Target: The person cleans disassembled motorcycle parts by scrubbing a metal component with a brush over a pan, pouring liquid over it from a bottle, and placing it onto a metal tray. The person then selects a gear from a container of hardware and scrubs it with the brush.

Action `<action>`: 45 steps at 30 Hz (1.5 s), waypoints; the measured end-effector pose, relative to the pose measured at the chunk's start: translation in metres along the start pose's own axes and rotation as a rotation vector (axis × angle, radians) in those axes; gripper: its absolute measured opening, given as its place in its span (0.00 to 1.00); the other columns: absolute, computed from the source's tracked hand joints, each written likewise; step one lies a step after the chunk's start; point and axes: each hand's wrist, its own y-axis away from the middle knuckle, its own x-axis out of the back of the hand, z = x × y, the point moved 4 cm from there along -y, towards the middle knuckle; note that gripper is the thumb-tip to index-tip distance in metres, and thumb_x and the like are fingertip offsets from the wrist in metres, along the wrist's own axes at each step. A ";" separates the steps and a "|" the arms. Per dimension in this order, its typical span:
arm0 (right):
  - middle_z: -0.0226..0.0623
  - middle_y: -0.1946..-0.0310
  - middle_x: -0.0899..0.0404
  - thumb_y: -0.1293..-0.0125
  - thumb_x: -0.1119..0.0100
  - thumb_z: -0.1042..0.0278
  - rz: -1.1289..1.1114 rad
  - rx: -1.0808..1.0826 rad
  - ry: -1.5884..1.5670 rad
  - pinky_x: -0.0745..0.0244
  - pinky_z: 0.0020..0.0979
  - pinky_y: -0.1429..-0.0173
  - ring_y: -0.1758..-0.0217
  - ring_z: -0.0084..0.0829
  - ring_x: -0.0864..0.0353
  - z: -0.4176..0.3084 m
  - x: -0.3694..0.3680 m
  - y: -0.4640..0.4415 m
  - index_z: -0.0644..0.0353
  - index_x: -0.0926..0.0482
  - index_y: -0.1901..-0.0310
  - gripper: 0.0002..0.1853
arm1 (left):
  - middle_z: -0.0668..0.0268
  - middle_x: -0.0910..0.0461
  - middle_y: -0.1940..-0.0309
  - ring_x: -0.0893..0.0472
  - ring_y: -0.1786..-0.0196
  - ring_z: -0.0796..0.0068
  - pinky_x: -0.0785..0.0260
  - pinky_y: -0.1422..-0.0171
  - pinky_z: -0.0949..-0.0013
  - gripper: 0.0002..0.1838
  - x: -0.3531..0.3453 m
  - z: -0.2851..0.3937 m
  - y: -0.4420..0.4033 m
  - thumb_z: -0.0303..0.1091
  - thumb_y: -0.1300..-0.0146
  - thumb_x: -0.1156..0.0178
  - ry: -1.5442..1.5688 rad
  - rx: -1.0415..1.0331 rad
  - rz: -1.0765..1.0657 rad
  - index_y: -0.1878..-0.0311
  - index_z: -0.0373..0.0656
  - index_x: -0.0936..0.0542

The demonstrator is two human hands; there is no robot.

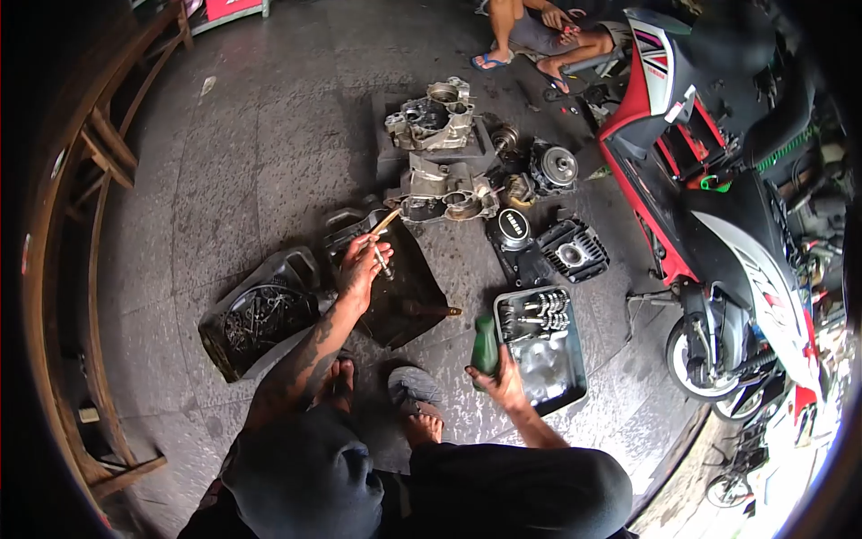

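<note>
My left hand (359,268) is closed around a slim stick-like tool with a tan wooden end (386,222) and a small shiny metal part (383,260). It is above a dark oily tray (417,260), where another wooden-handled tool (435,310) lies. My right hand (505,382) grips a green bottle (486,346) beside a grey tray (580,359) with several gear shafts (544,313) in it. Left of the oily tray, a cut-open container (208,337) holds many bolts and small metal parts (256,319).
Ahead stand two engine case halves (434,117) (444,190), a clutch assembly (555,166), a YAMAHA cover (514,226) and a finned cylinder part (575,251). A red and white scooter (642,153) is parked right. Another person (539,36) sits beyond; a wooden bench (101,234) runs along the left.
</note>
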 end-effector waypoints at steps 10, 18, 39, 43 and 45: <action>0.59 0.58 0.22 0.48 0.35 0.36 -0.568 0.050 0.699 0.22 0.47 0.51 0.58 0.55 0.18 -0.104 0.054 -0.127 0.65 0.36 0.40 0.45 | 0.70 0.25 0.65 0.26 0.59 0.82 0.34 0.52 0.77 0.13 -0.024 0.000 0.000 0.35 0.28 0.52 -0.116 -0.159 -0.303 0.51 0.37 0.23; 0.52 0.61 0.22 0.48 0.35 0.39 -0.641 0.088 0.992 0.28 0.46 0.47 0.53 0.50 0.22 -0.138 0.037 -0.169 0.62 0.30 0.47 0.37 | 0.73 0.27 0.67 0.29 0.61 0.85 0.36 0.50 0.77 0.13 -0.020 -0.007 0.002 0.38 0.28 0.51 -0.255 -0.106 -0.345 0.51 0.41 0.23; 0.48 0.58 0.22 0.45 0.36 0.41 -0.709 0.089 1.118 0.25 0.42 0.46 0.50 0.46 0.22 -0.147 0.033 -0.177 0.62 0.29 0.46 0.35 | 0.66 0.21 0.60 0.20 0.55 0.76 0.29 0.49 0.73 0.13 -0.013 -0.011 -0.001 0.38 0.30 0.46 -0.118 -0.021 -0.288 0.48 0.43 0.25; 0.48 0.58 0.22 0.45 0.37 0.42 -0.700 0.124 1.104 0.24 0.43 0.47 0.50 0.46 0.22 -0.143 0.032 -0.174 0.61 0.29 0.46 0.34 | 0.63 0.21 0.59 0.19 0.54 0.70 0.27 0.45 0.66 0.15 -0.014 -0.005 0.004 0.38 0.31 0.46 -0.107 0.039 -0.233 0.46 0.42 0.27; 0.48 0.59 0.22 0.44 0.37 0.42 -0.700 0.099 1.108 0.24 0.42 0.47 0.50 0.45 0.21 -0.145 0.031 -0.174 0.62 0.29 0.47 0.33 | 0.63 0.22 0.59 0.19 0.52 0.67 0.27 0.43 0.63 0.15 -0.015 -0.006 0.004 0.38 0.30 0.47 -0.092 0.048 -0.238 0.46 0.42 0.27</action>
